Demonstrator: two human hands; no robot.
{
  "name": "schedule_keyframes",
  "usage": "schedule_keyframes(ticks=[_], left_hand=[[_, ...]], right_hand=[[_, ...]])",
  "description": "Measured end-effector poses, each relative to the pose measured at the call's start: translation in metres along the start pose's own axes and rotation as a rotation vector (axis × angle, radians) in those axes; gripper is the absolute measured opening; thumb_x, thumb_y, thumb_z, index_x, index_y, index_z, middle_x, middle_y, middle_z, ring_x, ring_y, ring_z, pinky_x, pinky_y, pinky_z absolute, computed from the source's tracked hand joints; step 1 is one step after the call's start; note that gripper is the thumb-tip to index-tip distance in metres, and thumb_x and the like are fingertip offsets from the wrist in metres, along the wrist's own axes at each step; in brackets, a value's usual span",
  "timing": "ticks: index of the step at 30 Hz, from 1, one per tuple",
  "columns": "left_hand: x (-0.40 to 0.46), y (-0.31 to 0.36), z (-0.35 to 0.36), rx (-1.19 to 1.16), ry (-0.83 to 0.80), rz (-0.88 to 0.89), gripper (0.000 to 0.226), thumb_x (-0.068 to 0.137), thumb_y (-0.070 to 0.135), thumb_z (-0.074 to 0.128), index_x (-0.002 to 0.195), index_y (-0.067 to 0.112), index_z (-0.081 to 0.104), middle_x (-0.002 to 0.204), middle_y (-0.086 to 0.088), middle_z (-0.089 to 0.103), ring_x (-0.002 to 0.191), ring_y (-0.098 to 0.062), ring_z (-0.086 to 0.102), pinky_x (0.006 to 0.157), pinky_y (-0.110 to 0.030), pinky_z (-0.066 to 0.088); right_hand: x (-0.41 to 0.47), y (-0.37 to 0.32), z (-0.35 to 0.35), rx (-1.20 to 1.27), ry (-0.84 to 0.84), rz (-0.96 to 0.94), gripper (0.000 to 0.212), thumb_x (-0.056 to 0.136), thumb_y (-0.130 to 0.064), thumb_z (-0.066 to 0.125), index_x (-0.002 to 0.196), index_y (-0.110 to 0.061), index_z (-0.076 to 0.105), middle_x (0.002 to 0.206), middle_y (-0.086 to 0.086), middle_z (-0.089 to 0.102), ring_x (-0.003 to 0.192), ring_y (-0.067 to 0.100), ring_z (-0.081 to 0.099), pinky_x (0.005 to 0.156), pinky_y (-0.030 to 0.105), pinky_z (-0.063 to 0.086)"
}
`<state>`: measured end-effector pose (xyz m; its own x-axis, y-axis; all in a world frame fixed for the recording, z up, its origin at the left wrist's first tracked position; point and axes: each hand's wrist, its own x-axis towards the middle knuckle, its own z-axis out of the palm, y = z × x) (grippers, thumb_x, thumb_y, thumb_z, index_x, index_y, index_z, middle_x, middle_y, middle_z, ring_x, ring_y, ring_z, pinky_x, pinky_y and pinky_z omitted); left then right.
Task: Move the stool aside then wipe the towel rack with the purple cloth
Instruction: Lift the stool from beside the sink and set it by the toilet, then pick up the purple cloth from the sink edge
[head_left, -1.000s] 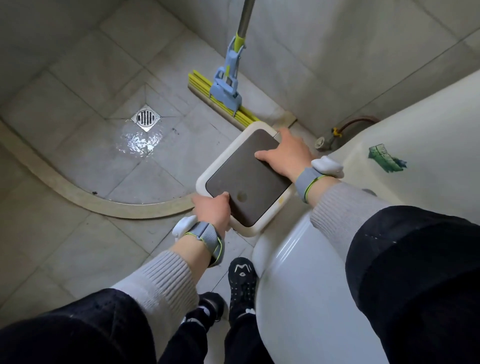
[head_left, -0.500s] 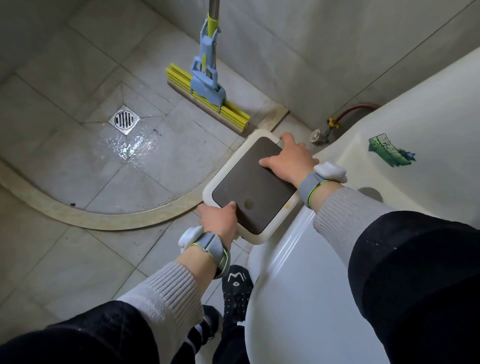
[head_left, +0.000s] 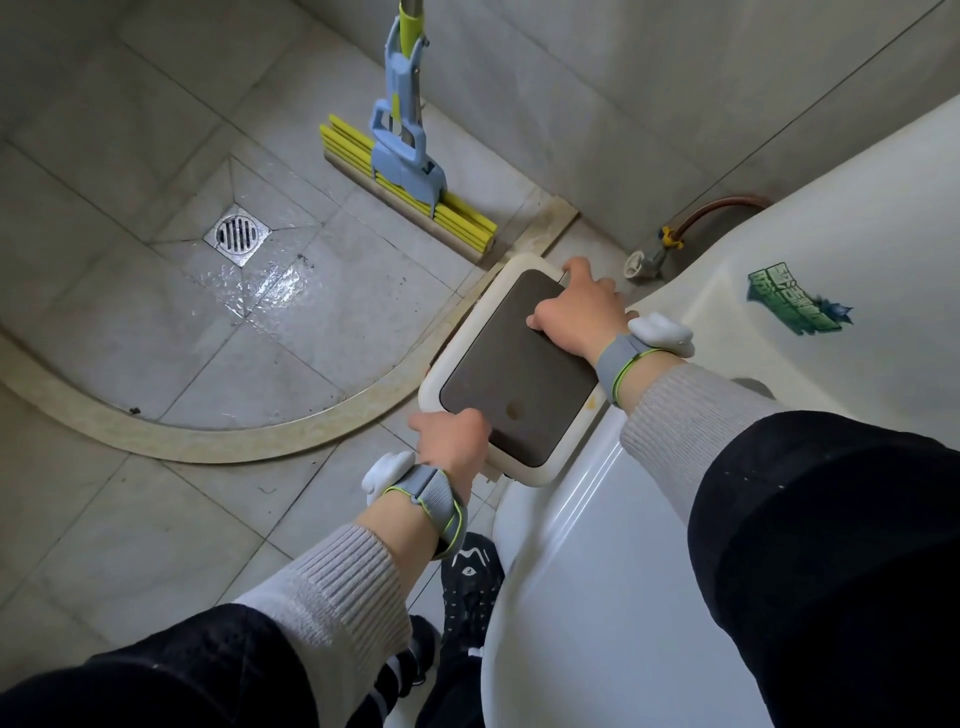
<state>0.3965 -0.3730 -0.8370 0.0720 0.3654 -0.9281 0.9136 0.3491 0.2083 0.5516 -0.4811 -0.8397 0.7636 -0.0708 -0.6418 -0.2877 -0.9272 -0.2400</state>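
Observation:
The stool (head_left: 511, 374) has a white frame and a dark brown seat; I see it from above, close beside the white bathtub. My left hand (head_left: 451, 439) grips its near edge, fingers curled over the rim. My right hand (head_left: 579, 312) grips its far right edge. Both wrists wear grey bands with white trackers. No towel rack and no purple cloth are in view.
A white bathtub (head_left: 779, 291) with a green sticker (head_left: 795, 304) fills the right side. A blue and yellow sponge mop (head_left: 410, 171) leans on the wall. A curved shower curb (head_left: 249, 441) rings the wet floor with its drain (head_left: 237, 235). My black shoe (head_left: 470, 577) stands below the stool.
The stool, held in both hands, has shifted toward the wall and tub, off the shower floor and across the curb. The view has swung left.

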Motion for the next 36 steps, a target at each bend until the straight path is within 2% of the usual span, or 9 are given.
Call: schedule_keyframes(ticks=[4, 8, 11, 13, 16, 23, 27, 32, 36], left_hand=[[-0.002, 0.009, -0.007, 0.077, 0.068, 0.039, 0.073, 0.070, 0.018, 0.060, 0.137, -0.002, 0.040, 0.138, -0.024, 0.052, 0.125, -0.041, 0.055, 0.104, -0.058, 0.047], [-0.007, 0.038, -0.022, 0.082, 0.162, 0.072, 0.066, 0.061, 0.022, 0.063, 0.124, 0.005, 0.057, 0.132, -0.017, 0.059, 0.116, -0.036, 0.061, 0.098, -0.054, 0.049], [-0.031, 0.056, -0.041, 0.084, 0.074, 0.209, 0.027, 0.071, 0.017, 0.067, 0.089, -0.001, 0.059, 0.099, -0.019, 0.063, 0.084, -0.032, 0.061, 0.076, -0.032, 0.048], [-0.043, 0.065, -0.061, 0.081, 0.021, 0.301, 0.020, 0.081, 0.015, 0.065, 0.073, 0.008, 0.048, 0.082, -0.014, 0.049, 0.073, -0.028, 0.046, 0.066, -0.035, 0.036], [-0.062, 0.083, -0.087, 0.058, -0.018, 0.422, 0.014, 0.079, 0.017, 0.068, 0.089, 0.013, 0.059, 0.074, -0.006, 0.051, 0.066, -0.027, 0.049, 0.068, -0.032, 0.037], [-0.107, 0.128, -0.174, -0.034, 0.055, 0.586, 0.049, 0.086, 0.010, 0.069, 0.134, 0.011, 0.060, 0.086, 0.001, 0.062, 0.075, -0.017, 0.060, 0.068, -0.026, 0.046], [-0.132, 0.147, -0.222, -0.062, 0.061, 0.603, 0.045, 0.084, 0.009, 0.071, 0.129, 0.011, 0.063, 0.092, -0.004, 0.066, 0.077, -0.018, 0.060, 0.067, -0.024, 0.045], [-0.173, 0.169, -0.304, -0.064, 0.070, 0.638, 0.009, 0.075, 0.010, 0.074, 0.078, 0.018, 0.070, 0.079, -0.006, 0.061, 0.071, -0.022, 0.050, 0.069, -0.029, 0.041], [-0.205, 0.179, -0.359, -0.064, 0.067, 0.646, 0.014, 0.078, 0.011, 0.076, 0.091, 0.006, 0.079, 0.087, -0.007, 0.072, 0.073, -0.019, 0.059, 0.064, -0.026, 0.044]], right_hand=[[-0.008, -0.007, 0.001, -0.094, 0.023, 0.011, 0.078, 0.071, -0.033, 0.059, 0.144, -0.030, 0.031, 0.139, 0.014, 0.042, 0.132, 0.039, 0.034, 0.095, 0.048, 0.031], [-0.028, -0.027, -0.006, -0.203, 0.106, -0.062, 0.075, 0.072, -0.024, 0.050, 0.144, -0.030, 0.031, 0.142, 0.010, 0.041, 0.134, 0.034, 0.031, 0.104, 0.054, 0.027], [-0.041, -0.049, -0.015, -0.183, 0.102, -0.095, 0.063, 0.078, -0.022, 0.049, 0.140, -0.028, 0.037, 0.143, 0.010, 0.043, 0.134, 0.033, 0.034, 0.105, 0.053, 0.029], [-0.056, -0.071, -0.025, -0.171, 0.086, -0.125, 0.057, 0.079, -0.022, 0.049, 0.135, -0.025, 0.042, 0.143, 0.011, 0.044, 0.133, 0.034, 0.038, 0.105, 0.053, 0.031], [-0.077, -0.102, -0.037, -0.143, 0.070, -0.194, 0.055, 0.082, -0.025, 0.050, 0.136, -0.021, 0.047, 0.143, 0.011, 0.046, 0.130, 0.036, 0.046, 0.105, 0.051, 0.035], [-0.145, -0.191, -0.069, -0.067, 0.029, -0.445, 0.056, 0.087, -0.026, 0.055, 0.143, -0.025, 0.054, 0.147, 0.008, 0.050, 0.127, 0.033, 0.056, 0.102, 0.041, 0.049], [-0.183, -0.241, -0.085, -0.097, 0.050, -0.502, 0.058, 0.084, -0.025, 0.056, 0.142, -0.027, 0.055, 0.147, 0.010, 0.052, 0.127, 0.035, 0.055, 0.103, 0.046, 0.049], [-0.250, -0.319, -0.105, -0.140, 0.075, -0.578, 0.060, 0.081, -0.028, 0.052, 0.140, -0.029, 0.055, 0.141, 0.009, 0.057, 0.127, 0.036, 0.056, 0.103, 0.048, 0.048], [-0.291, -0.360, -0.116, -0.159, 0.069, -0.621, 0.059, 0.083, -0.028, 0.051, 0.142, -0.028, 0.053, 0.142, 0.010, 0.055, 0.127, 0.036, 0.056, 0.106, 0.047, 0.045]])
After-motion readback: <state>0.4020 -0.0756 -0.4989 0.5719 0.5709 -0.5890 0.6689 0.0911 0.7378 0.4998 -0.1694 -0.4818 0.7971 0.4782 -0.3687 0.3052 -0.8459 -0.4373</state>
